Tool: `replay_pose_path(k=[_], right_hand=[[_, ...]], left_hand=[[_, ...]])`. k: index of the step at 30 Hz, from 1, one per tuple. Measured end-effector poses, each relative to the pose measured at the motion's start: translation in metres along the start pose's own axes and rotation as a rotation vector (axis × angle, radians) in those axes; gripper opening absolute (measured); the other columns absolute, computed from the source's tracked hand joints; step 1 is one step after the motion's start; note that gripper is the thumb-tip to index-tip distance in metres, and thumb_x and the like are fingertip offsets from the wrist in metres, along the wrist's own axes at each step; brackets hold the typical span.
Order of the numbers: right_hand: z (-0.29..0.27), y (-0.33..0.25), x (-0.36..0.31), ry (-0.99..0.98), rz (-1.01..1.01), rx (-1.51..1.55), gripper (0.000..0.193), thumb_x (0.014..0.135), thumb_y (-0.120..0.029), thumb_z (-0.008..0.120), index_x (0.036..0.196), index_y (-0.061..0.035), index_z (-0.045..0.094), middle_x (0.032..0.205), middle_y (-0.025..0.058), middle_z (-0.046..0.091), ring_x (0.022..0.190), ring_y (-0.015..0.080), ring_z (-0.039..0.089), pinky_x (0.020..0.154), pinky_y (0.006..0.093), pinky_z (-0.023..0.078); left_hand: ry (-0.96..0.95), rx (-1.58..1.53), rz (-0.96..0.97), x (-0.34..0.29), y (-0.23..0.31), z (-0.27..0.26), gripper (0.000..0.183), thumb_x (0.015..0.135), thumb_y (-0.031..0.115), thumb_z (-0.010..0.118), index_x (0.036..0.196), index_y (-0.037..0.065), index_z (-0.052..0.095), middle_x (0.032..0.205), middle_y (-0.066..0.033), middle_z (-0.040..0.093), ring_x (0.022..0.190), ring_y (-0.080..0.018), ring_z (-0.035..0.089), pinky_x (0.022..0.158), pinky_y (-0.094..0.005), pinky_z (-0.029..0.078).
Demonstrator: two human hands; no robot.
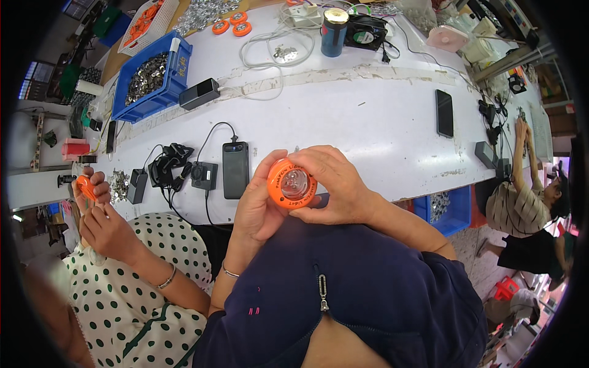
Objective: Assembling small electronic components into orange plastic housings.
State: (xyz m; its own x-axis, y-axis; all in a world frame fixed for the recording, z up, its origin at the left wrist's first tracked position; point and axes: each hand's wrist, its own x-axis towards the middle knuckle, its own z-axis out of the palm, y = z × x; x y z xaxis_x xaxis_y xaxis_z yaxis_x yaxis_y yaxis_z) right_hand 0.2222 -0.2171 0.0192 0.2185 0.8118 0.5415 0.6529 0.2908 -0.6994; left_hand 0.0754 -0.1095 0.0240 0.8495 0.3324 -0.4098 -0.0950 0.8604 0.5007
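Between my two hands is a round orange light (pixel 292 184) with a clear domed lens and dark lettering around its ring. My left hand (pixel 260 202) grips its left side, the fingers curled behind it. The thumb and fingers of my right hand (pixel 337 187) close on its right edge. I hold it over the table's near edge, lens facing up toward me. What lies behind the light is hidden by my hands. A black power bank (pixel 235 170) with a short cable lies just left of my left hand.
A blue bin (pixel 153 80) of small metal parts stands far left, near three orange round pieces (pixel 232 24). A can (pixel 334 32) and black fan (pixel 366 32) stand at the back. A phone (pixel 444 113) lies right. A co-worker's hands (pixel 101 221) hold an orange piece at left.
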Motion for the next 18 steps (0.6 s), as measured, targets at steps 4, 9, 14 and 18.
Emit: replay_pose_path(k=[4,9,14,18], right_hand=[[-0.003,-0.003,0.0,-0.014,0.004,0.013,0.07,0.063,-0.019,0.08,0.124,-0.0013,0.05,0.115,0.0147,0.059,0.101,0.0302,0.058,0.087,0.0387,0.046],[-0.014,0.027,-0.021,0.182,0.348,-0.033,0.07,0.066,-0.019,0.079,0.126,0.0,0.049,0.114,0.0156,0.059,0.101,0.0262,0.059,0.084,0.0342,0.047],[-0.009,0.119,-0.1,-0.01,0.554,-0.543,0.067,0.07,-0.028,0.077,0.125,-0.0025,0.049,0.111,0.0133,0.059,0.103,0.0287,0.053,0.089,0.0409,0.039],[-0.002,0.126,-0.113,-0.087,0.502,-0.744,0.064,0.071,-0.034,0.076,0.123,-0.0053,0.052,0.11,0.0106,0.06,0.108,0.0282,0.051,0.091,0.0427,0.035]], left_hand=[[-0.001,-0.016,-0.003,0.0,-0.001,-0.001,0.045,0.093,0.016,0.052,0.134,0.01,0.036,0.129,-0.015,0.047,0.112,-0.0307,0.057,0.086,-0.0577,0.054],[-0.013,-0.037,0.005,-0.005,0.005,0.007,0.044,0.092,0.009,0.053,0.133,0.007,0.036,0.123,-0.0197,0.052,0.113,-0.0372,0.057,0.084,-0.0547,0.056],[0.014,0.002,0.037,-0.002,0.007,0.012,0.043,0.092,0.008,0.052,0.132,0.006,0.037,0.123,-0.0214,0.053,0.114,-0.0402,0.056,0.082,-0.0534,0.057],[0.044,0.019,0.045,0.002,0.01,0.014,0.045,0.09,0.006,0.052,0.133,0.008,0.036,0.122,-0.0215,0.052,0.116,-0.0425,0.053,0.08,-0.053,0.059]])
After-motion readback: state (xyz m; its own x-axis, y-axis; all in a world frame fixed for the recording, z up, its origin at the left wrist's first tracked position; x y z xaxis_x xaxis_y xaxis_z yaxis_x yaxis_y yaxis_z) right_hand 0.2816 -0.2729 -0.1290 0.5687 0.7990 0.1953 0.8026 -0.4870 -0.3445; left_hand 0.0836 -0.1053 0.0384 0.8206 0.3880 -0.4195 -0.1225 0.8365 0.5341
